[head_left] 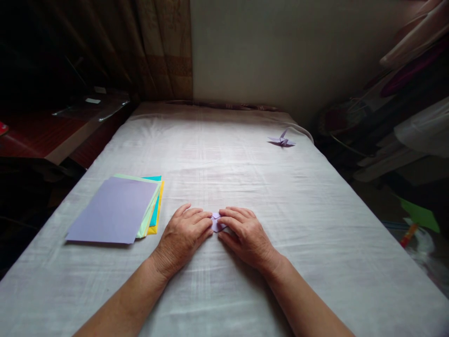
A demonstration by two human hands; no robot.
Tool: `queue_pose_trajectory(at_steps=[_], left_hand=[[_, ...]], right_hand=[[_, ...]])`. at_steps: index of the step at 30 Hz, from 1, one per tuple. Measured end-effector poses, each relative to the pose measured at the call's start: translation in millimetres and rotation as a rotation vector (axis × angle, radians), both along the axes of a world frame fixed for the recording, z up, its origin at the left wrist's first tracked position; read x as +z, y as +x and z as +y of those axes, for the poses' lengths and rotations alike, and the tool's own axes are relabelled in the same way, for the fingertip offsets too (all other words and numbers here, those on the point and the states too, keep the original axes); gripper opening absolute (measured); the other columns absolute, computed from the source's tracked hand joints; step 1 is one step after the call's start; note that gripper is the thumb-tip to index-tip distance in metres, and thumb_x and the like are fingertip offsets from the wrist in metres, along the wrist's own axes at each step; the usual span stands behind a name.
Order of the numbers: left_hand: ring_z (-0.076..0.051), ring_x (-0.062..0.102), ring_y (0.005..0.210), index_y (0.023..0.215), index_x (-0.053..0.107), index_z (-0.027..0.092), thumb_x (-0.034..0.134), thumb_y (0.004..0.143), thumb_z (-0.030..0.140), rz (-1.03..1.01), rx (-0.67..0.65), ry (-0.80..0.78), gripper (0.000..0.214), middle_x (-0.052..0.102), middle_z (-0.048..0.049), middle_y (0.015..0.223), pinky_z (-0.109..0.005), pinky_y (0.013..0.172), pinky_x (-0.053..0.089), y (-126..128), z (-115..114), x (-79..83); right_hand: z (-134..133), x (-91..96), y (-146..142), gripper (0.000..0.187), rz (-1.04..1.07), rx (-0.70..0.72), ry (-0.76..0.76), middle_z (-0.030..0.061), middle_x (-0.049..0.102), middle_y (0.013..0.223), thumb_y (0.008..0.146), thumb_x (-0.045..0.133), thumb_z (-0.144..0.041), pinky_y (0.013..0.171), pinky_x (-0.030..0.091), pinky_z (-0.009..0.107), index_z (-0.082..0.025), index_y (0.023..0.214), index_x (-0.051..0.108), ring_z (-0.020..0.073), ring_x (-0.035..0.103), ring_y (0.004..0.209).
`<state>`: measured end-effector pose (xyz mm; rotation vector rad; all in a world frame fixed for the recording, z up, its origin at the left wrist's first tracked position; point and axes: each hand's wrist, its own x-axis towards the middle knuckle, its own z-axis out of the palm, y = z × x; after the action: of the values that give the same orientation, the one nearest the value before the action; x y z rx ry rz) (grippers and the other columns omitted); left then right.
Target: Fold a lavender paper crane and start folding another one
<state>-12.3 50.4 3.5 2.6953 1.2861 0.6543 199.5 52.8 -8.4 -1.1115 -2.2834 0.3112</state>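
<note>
Left hand and right hand touch folded paper; cannot tell if either pinches. Ends covered; pointing direction, long axis unclear.

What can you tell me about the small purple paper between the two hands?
The small purple paper looks thin and matte, and is folded, with crease or edge lines towards its far side. It lies low on the pale cloth. The left hand covers its left side and the right hand its right, both touching it, so its full outline is hidden.
</note>
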Motion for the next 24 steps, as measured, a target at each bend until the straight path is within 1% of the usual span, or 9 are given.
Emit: queue_pose_trajectory(at_steps=[4, 8, 12, 18, 24], left_hand=[[-0.021, 0.066, 0.102, 0.099, 0.067, 0.021, 0.049, 0.098, 0.026, 0.004, -0.011, 0.036, 0.018, 0.073, -0.0039, 0.108, -0.046, 0.103, 0.04, 0, 1, -0.5], [-0.02, 0.065, 0.101, 0.096, 0.066, 0.021, 0.047, 0.099, 0.025, -0.023, 0.017, 0.007, 0.02, 0.073, -0.0037, 0.108, -0.046, 0.103, 0.039, 2, 0, -2.1], [-0.02, 0.064, 0.101, 0.093, 0.065, 0.021, 0.049, 0.097, 0.023, -0.065, 0.071, -0.039, 0.017, 0.072, -0.0044, 0.107, -0.044, 0.101, 0.041, 5, -1, -3.2], [-0.02, 0.062, 0.097, 0.088, 0.062, 0.02, 0.053, 0.094, 0.021, -0.148, 0.099, -0.097, 0.011, 0.071, -0.0045, 0.102, -0.04, 0.093, 0.045, 9, -1, -1.6], [-0.02, 0.061, 0.095, 0.091, 0.061, 0.021, 0.055, 0.093, 0.02, -0.2, 0.118, -0.147, 0.007, 0.07, -0.0038, 0.1, -0.039, 0.091, 0.045, 10, 0, -1.1]], right_hand=[[0, 0.7, 0, 0.009, -0.012, -0.011, 0.029, 0.0056, 0.071, 0.114, 0.092, 0.06, -0.023, 0.095, 0.045, 0.039, -0.025, 0.096, 0.068, 0.0219, 0.061, 0.109], [0, -0.6, -2, 0.012, -0.009, -0.023, 0.065, 0.0059, 0.072, 0.112, 0.094, 0.057, -0.024, 0.093, 0.045, 0.038, -0.023, 0.09, 0.068, 0.0217, 0.062, 0.106], [0, -1.7, -6, 0.01, 0.016, -0.065, 0.036, 0.0049, 0.072, 0.11, 0.094, 0.057, -0.024, 0.091, 0.043, 0.038, -0.022, 0.09, 0.066, 0.0217, 0.063, 0.104], [0, -1.5, -9, 0.01, 0.044, -0.127, -0.014, 0.0051, 0.072, 0.109, 0.093, 0.057, -0.022, 0.09, 0.042, 0.037, -0.022, 0.088, 0.065, 0.0214, 0.062, 0.103], [1, -1.0, -11, 0.01, 0.039, -0.209, -0.049, 0.0046, 0.071, 0.108, 0.09, 0.06, -0.022, 0.09, 0.042, 0.038, -0.023, 0.082, 0.065, 0.0218, 0.061, 0.103]])
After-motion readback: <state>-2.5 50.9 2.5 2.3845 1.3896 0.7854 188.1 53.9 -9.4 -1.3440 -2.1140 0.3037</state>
